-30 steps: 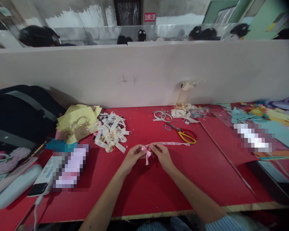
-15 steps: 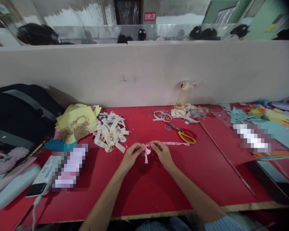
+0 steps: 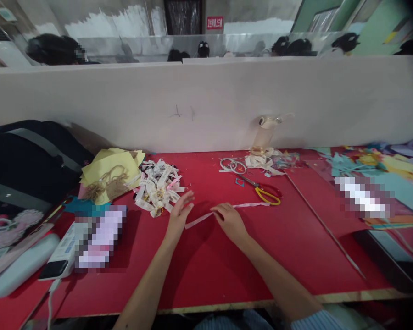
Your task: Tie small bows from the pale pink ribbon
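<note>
My right hand (image 3: 231,222) pinches a long pink ribbon (image 3: 198,221) over the red table. One end of the ribbon reaches left toward my other hand, and the rest runs right as far as the scissors' handle. My left hand (image 3: 181,215) is open, fingers apart, at the front right edge of a pile of white ribbon bows (image 3: 158,195). On that pile lies a small pink bow (image 3: 174,183), just beyond my left fingertips. Scissors (image 3: 266,195) with a yellow handle lie beyond my right hand, blades pointing away to the left.
Left: yellow paper sheets (image 3: 105,169) with twine, a dark bag (image 3: 30,160), a white power bank (image 3: 64,252) and a blurred phone. Right: a thin rod (image 3: 325,224), coloured scraps and a dark box (image 3: 387,256). A bottle (image 3: 263,137) stands by the white partition (image 3: 124,105); people sit beyond.
The pink bow has left my fingers and lies on the pile. My left hand has moved left and opened. My right hand now pinches the long pink ribbon.
</note>
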The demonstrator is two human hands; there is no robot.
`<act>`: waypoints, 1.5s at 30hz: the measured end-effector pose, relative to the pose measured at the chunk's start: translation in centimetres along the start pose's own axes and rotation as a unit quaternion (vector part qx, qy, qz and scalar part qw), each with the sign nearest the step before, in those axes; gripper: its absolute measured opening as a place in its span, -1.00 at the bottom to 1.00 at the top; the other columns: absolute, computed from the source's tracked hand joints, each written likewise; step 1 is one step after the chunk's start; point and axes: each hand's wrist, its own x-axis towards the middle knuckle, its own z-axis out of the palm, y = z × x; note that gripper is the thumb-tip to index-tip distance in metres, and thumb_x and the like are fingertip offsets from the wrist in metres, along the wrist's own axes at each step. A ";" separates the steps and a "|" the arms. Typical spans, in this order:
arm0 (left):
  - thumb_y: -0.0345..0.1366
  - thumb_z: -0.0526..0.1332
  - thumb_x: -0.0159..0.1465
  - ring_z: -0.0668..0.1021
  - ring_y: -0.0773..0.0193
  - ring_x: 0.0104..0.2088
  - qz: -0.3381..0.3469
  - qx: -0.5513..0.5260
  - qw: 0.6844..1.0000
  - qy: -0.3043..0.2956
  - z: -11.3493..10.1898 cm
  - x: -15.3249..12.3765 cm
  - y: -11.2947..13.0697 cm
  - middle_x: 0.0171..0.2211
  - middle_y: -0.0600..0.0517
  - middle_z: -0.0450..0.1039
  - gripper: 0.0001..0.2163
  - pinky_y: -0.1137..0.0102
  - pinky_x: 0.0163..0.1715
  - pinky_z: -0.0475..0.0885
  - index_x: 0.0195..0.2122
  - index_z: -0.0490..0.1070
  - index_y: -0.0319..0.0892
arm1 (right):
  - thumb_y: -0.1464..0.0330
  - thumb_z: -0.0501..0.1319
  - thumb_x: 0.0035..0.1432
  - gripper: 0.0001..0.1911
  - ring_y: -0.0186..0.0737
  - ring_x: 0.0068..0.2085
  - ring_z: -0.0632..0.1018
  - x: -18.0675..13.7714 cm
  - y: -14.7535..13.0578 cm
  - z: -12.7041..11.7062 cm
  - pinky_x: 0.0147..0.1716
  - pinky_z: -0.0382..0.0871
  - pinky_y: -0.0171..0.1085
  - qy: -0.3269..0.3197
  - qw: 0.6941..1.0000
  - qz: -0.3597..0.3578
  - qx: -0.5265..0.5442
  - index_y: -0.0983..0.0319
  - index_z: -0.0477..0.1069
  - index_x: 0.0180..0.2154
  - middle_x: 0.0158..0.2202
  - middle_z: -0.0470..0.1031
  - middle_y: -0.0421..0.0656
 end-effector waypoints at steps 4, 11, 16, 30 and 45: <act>-0.23 0.10 0.25 0.48 0.21 -0.07 -0.024 0.071 0.993 -0.090 1.0 -0.5 -0.1 -0.11 -0.04 0.47 -0.73 0.29 0.02 0.30 -0.05 0.39 -0.13 | 0.47 0.12 0.17 -0.82 -0.16 -0.17 0.46 0.0 -1.0 -0.6 -0.11 0.33 -0.14 0.032 0.996 -0.020 0.075 0.17 0.42 -0.20 -0.23 0.48 -0.12; -0.34 0.08 0.25 0.50 0.25 -0.23 0.024 0.180 0.962 -0.204 1.6 -1.3 -0.5 -0.21 -0.03 0.48 -0.77 0.35 -0.16 0.37 -0.09 0.39 -0.15 | 0.42 0.14 0.17 -0.86 -0.20 -0.20 0.49 -0.1 -2.6 -1.6 -0.15 0.38 -0.18 0.083 0.978 -0.075 0.173 0.16 0.45 -0.25 -0.28 0.48 -0.13; -0.26 0.20 0.18 0.42 0.14 -0.17 0.152 0.371 0.878 -0.261 1.5 -1.0 -1.2 -0.23 -0.08 0.45 -0.81 0.28 -0.13 0.31 -0.19 0.46 -0.17 | 0.33 0.16 0.15 -0.90 -0.21 -0.32 0.52 -0.5 -2.5 -1.7 -0.28 0.42 -0.21 0.112 0.960 0.014 0.255 0.17 0.44 -0.36 -0.37 0.48 -0.13; -0.32 0.10 0.27 0.38 0.23 -0.24 0.162 0.491 0.819 -0.249 1.7 -1.1 -1.4 -0.29 0.00 0.42 -0.86 0.34 -0.22 0.25 -0.21 0.41 -0.14 | 0.18 0.23 0.08 -0.71 -0.41 -0.80 0.36 -0.9 -2.7 -2.4 -0.88 0.06 -0.52 -0.221 0.722 0.182 0.629 0.23 0.21 -0.34 -0.63 0.45 -0.28; -0.36 0.14 0.22 0.38 0.18 -0.20 0.143 0.516 0.822 -0.196 1.6 -1.0 -1.2 -0.26 -0.03 0.40 -0.93 0.29 -0.20 0.26 -0.31 0.40 -0.16 | 0.29 0.37 -0.09 -0.73 -0.35 -0.51 0.49 -0.8 -3.7 -2.9 -0.68 0.33 -0.46 -0.404 0.675 0.147 0.600 0.32 0.38 -0.41 -0.41 0.51 -0.11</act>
